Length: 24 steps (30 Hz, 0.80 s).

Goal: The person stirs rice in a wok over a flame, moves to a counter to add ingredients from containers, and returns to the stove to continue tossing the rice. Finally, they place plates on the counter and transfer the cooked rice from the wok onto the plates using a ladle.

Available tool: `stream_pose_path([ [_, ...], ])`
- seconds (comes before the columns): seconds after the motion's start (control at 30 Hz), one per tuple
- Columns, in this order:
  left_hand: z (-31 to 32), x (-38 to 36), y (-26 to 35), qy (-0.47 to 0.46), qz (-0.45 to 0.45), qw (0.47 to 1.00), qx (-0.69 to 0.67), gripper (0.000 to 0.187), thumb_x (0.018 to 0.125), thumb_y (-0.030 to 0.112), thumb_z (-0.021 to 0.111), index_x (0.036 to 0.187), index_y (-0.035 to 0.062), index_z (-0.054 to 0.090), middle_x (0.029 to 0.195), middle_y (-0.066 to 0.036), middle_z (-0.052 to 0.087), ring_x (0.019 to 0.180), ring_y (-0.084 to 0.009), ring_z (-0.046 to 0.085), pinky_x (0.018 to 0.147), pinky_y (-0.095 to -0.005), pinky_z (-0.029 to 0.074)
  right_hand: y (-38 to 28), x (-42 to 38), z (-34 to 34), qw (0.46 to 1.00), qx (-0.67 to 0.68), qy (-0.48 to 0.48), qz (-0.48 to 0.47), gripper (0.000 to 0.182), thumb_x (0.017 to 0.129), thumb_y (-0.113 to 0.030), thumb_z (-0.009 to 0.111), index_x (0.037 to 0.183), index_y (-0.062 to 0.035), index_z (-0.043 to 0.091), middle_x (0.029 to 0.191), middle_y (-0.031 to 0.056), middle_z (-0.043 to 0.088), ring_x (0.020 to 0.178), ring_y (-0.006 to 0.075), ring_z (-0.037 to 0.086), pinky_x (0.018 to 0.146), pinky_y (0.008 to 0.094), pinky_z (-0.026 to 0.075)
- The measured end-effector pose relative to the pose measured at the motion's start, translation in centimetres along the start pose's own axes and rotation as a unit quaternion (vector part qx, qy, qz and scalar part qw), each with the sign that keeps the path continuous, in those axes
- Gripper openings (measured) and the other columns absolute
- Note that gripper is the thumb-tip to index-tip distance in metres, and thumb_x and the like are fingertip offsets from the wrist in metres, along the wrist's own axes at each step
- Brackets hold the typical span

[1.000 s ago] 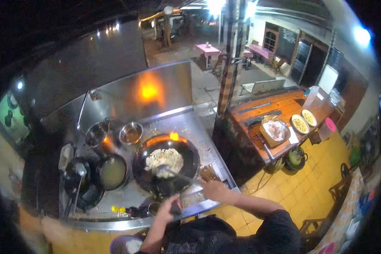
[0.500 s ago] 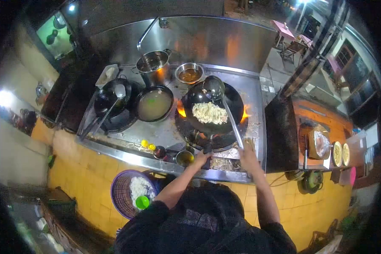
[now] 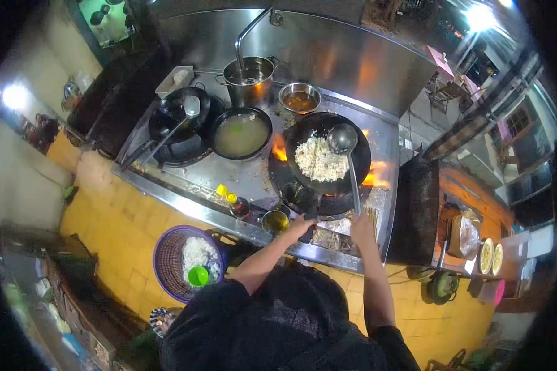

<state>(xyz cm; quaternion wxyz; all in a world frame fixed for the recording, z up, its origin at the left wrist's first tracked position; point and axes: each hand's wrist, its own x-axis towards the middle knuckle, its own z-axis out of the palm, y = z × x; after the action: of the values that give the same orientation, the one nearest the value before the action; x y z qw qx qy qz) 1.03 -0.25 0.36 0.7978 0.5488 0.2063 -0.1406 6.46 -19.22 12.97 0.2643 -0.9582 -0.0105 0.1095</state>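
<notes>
My left hand (image 3: 299, 229) is closed around the handle of a black wok (image 3: 306, 127) over the burner. Pale fried rice (image 3: 319, 162) with small bits lies in the wok. In my right hand (image 3: 362, 231) is the long shaft of a metal ladle (image 3: 342, 140), its bowl resting in or just above the rice on the right side. Flames (image 3: 376, 175) rise on both sides of the wok.
Left of the wok are a pan of cloudy liquid (image 3: 241, 135) and another wok with a ladle (image 3: 192, 106). Behind stand a steel pot (image 3: 247, 83) and a bowl of brown sauce (image 3: 300, 101). A cup of yellow liquid (image 3: 275, 222) and a basket of white rice (image 3: 161, 272) are nearer.
The ladle's bowl has turned over and come down toward the rice. The rice is more spread out, and the wok looks tilted differently. The whole view has shifted and rotated slightly.
</notes>
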Motion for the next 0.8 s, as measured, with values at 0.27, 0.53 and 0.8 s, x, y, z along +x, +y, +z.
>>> stream_pose_path([
  [0.27,-0.1,0.6,-0.2,0.016,-0.032,0.999,-0.036,0.024,0.075,0.017,0.065,0.092,0.0035,0.054,0.071,-0.006,0.059,0.053,-0.0141,0.055,0.048,-0.0286,0.046,1.6,0.4,2.4,0.996,-0.015,-0.05,-0.066,0.044,0.09,-0.034,0.038,0.092,0.0081,0.052,0.084,0.0306,0.056,0.086,0.0458,0.054,0.078,0.0494,0.041],
  [0.53,0.6,-1.0,1.7,0.011,-0.063,0.997,-0.037,0.018,0.08,0.015,0.061,0.09,0.0057,0.05,0.066,-0.006,0.055,0.048,-0.016,0.054,0.041,-0.0326,0.048,-0.1,3.4,5.2,0.992,-0.088,-0.044,-0.073,0.043,0.089,-0.034,0.038,0.095,0.0071,0.049,0.086,0.0297,0.058,0.085,0.0461,0.056,0.078,0.0504,0.044],
  [0.8,1.8,-1.2,3.5,-0.02,-0.061,0.991,-0.12,0.024,0.076,0.014,0.065,0.091,0.0011,0.052,0.068,-0.008,0.057,0.05,-0.0169,0.056,0.045,-0.0294,0.047,6.4,2.9,4.2,0.95,-0.179,0.169,-0.191,0.042,0.088,-0.033,0.04,0.101,0.0057,0.051,0.099,0.0312,0.055,0.098,0.0421,0.053,0.086,0.0484,0.04],
])
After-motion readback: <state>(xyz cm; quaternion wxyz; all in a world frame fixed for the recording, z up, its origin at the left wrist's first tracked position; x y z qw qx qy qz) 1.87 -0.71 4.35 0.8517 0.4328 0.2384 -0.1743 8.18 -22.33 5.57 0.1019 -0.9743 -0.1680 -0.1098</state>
